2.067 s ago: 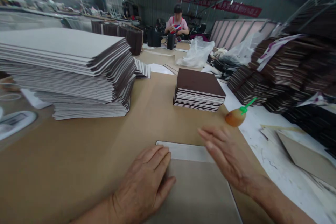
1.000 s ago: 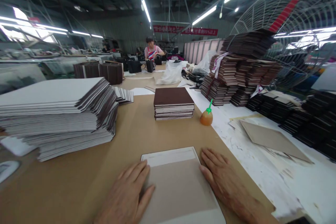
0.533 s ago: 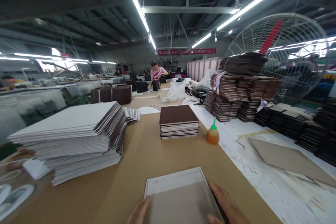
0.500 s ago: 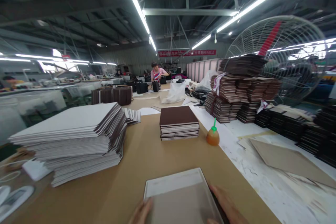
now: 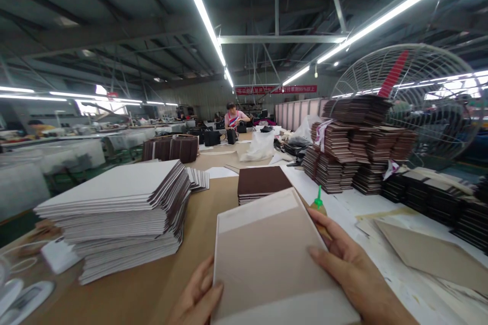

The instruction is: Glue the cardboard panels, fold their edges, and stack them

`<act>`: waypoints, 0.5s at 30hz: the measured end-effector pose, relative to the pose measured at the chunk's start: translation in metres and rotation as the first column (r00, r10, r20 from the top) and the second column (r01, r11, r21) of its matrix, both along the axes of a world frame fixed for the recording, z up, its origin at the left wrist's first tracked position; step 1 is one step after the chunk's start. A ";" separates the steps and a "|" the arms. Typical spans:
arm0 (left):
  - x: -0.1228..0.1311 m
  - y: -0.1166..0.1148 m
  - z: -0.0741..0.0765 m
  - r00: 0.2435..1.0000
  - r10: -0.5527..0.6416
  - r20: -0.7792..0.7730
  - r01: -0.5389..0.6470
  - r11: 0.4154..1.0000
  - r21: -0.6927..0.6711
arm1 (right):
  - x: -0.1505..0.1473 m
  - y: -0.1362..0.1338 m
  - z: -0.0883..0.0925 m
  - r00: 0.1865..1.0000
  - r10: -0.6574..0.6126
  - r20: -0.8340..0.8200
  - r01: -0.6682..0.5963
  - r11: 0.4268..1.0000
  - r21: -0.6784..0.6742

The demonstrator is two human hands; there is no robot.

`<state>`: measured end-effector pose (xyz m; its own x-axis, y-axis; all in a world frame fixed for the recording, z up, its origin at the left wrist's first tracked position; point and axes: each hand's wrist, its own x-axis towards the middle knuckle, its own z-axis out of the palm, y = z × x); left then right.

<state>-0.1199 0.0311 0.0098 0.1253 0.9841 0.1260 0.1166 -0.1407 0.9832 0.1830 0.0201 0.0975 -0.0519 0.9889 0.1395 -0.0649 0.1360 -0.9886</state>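
Observation:
A flat beige panel [image 5: 267, 259] with pale bands at its top and bottom is held up in front of me, tilted over the table. My left hand [image 5: 200, 292] grips its left edge, thumb on the face. On the right edge, my right hand [image 5: 348, 261] is closed with the thumb on the face and fingers behind. Beyond the panel lies a stack of dark brown panels [image 5: 263, 180], its lower front covered by the held one. A glue bottle with a green nozzle [image 5: 318, 197] stands behind the panel's right corner, partly hidden.
A tall stack of white-faced panels [image 5: 114, 188] stands at left on the brown tabletop [image 5: 152, 284]. Brown bundles [image 5: 343, 147] and black stacks [image 5: 419, 195] line the right, before a large fan [image 5: 427, 91]. Another person [image 5: 234, 117] works at the far end.
Both hands have raised the beige panel from low over the table, and it now covers part of the brown stack and bottle. The view has tilted upward slightly.

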 end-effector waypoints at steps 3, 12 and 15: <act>0.025 0.045 0.054 0.995 0.025 0.101 -0.028 0.999 0.030 | 0.006 0.058 0.027 0.991 -0.130 0.038 0.128 0.991 0.041; 0.059 0.240 0.097 0.974 0.162 -0.160 -0.164 0.986 0.003 | 0.026 0.259 0.018 0.926 -0.350 0.142 0.340 0.936 0.086; 0.065 0.267 0.083 0.942 0.205 -0.264 -0.226 0.973 -0.053 | 0.032 0.292 -0.003 0.915 -0.363 0.177 0.357 0.932 0.066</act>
